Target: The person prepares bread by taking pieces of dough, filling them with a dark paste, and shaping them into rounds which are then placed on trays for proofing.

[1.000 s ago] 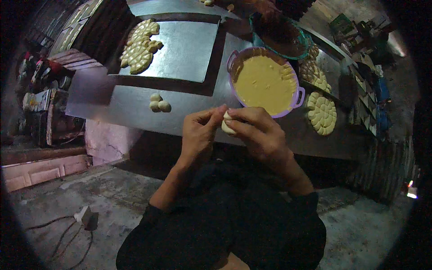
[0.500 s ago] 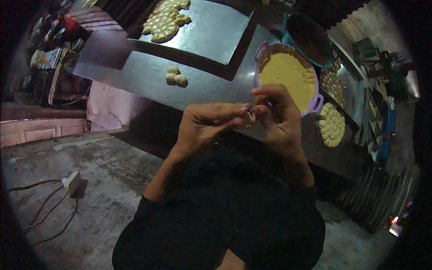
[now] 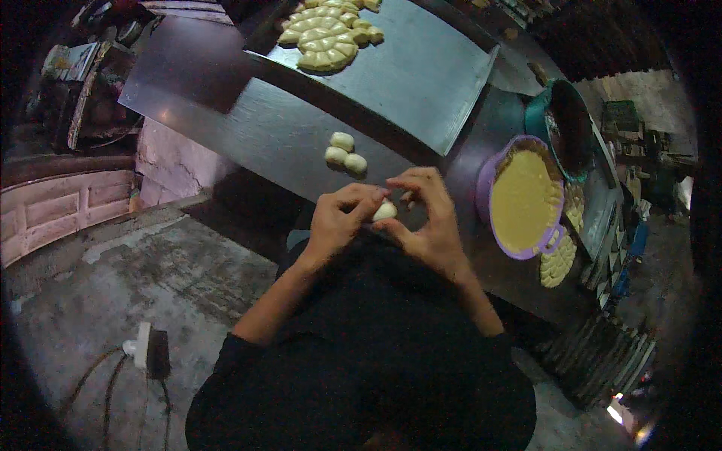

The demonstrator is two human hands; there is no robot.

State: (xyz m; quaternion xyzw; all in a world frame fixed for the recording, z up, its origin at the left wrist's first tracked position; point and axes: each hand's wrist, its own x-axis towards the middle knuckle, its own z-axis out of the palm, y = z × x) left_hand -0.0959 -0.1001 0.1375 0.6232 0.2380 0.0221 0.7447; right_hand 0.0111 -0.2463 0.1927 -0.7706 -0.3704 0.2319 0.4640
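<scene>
A small pale dough ball [image 3: 385, 211] is held between my two hands in front of my chest, at the near edge of the metal table. My left hand [image 3: 340, 222] pinches it from the left, thumb and fingertips closed at its upper side. From the right, my right hand [image 3: 432, 231] curves around it, thumb at the lower side and fingers bent above. Just beyond my hands, three dough balls [image 3: 344, 152] sit touching on the tabletop. To the right stands a purple basin [image 3: 485, 174] filled with a smooth yellow mass [image 3: 523, 207].
A metal tray [image 3: 429, 71] at the back carries shaped, segmented dough pieces [image 3: 325, 49]. Behind the purple basin is a teal basin [image 3: 535, 124]. Another segmented dough piece [image 3: 557, 264] lies right of it. A power socket [image 3: 141, 345] with cables is on the floor at left.
The view has turned, so the table's things appear shifted right. My hands have come lower and the right hand's fingers now arch over the dough ball, which shows more clearly.
</scene>
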